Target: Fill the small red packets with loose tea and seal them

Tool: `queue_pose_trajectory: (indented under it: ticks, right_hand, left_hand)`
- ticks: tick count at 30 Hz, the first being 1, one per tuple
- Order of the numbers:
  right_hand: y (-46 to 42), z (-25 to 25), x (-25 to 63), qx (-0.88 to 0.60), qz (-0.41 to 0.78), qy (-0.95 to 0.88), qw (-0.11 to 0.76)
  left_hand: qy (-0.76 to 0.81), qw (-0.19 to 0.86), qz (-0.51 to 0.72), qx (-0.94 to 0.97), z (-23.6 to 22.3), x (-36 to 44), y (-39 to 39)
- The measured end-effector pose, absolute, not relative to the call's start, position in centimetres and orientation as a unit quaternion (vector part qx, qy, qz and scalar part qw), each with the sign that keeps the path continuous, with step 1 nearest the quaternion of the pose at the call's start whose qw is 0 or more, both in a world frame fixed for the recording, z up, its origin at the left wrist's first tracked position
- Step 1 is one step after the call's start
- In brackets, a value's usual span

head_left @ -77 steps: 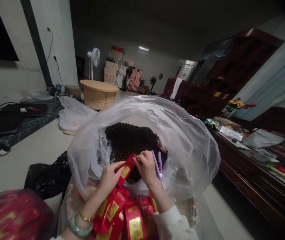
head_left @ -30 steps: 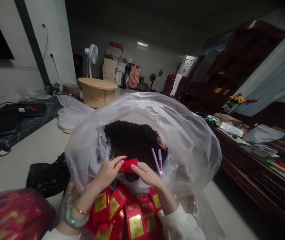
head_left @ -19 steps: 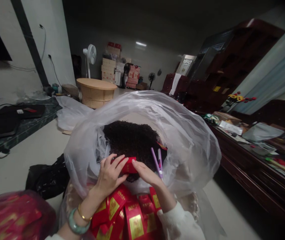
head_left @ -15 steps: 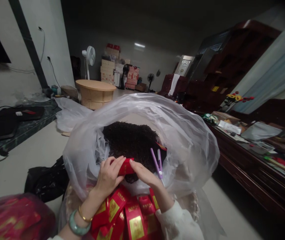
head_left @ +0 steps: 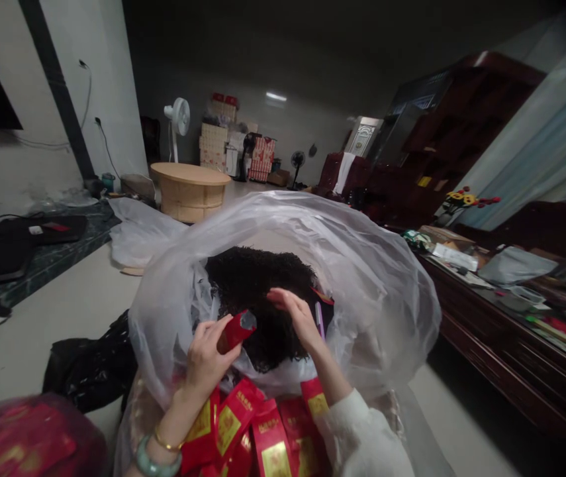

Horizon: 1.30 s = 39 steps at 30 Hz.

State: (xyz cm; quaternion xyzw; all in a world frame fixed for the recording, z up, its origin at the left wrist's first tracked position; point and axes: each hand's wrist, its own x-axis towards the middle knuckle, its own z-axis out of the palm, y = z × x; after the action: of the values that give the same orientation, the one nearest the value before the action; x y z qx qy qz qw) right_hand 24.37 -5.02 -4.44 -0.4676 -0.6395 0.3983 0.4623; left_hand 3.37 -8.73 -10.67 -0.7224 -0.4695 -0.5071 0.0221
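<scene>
My left hand [head_left: 208, 354] is wrapped round a red packet [head_left: 232, 333], tilted so that its open, silvery mouth faces up and to the right. Over the dark, dry, stringy leaves [head_left: 263, 278] hovers my right hand [head_left: 295, 315], fingers stretched out, with nothing visible in it. The leaves lie in a large clear plastic bag [head_left: 372, 285] whose mouth is spread wide. A purple-handled tool [head_left: 319, 319] rests on the right side of the leaves, partly hidden by my right wrist. Several red and gold packets [head_left: 267, 434] lie below my forearms in a woven basket [head_left: 136, 411].
Left of the basket are a black plastic bag [head_left: 89, 364] and a clear bag of red packets [head_left: 29, 437]. A dark wooden table [head_left: 466, 318] covered with clutter stands on the right. Farther back are a round wooden table [head_left: 190, 173] and a white fan [head_left: 180, 118].
My right hand has left the red packet and moved right and up over the leaves. My left hand still holds the packet, now turned so its open end shows.
</scene>
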Motion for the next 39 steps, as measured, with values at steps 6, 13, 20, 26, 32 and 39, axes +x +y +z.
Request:
queue_pose_trajectory:
  ticks: [6,13,20,26,32,39]
  right_hand:
    - [-0.7,-6.3,24.1,-0.633,0.176,-0.726,0.202]
    - [1.3,-6.2,19.5,-0.606,0.105,-0.783,0.091]
    - [2.2,-5.7,17.4,-0.527,0.013,-0.842,0.116]
    - [3.6,-5.3,16.6,-0.545,0.038,-0.834,0.08]
    - [1.8,-5.4,17.5,-0.463,-0.06,-0.876,0.117]
    - [1.3,-5.4,19.8,-0.501,-0.062,-0.853,0.137]
  left_hand:
    - [-0.489,0.001,-0.554,-0.673,-11.2,3.0,-8.7]
    - [-0.49,-0.007,-0.572,-0.658,-11.6,3.1,-8.9]
    - [-0.485,-0.011,-0.581,-0.653,-11.2,3.2,-9.0]
    - [-0.488,-0.018,-0.583,-0.649,-11.0,3.2,-9.1]
    - [-0.487,-0.023,-0.574,-0.658,-10.9,3.0,-9.2]
    - [-0.486,-0.029,-0.587,-0.647,-11.0,3.3,-9.2]
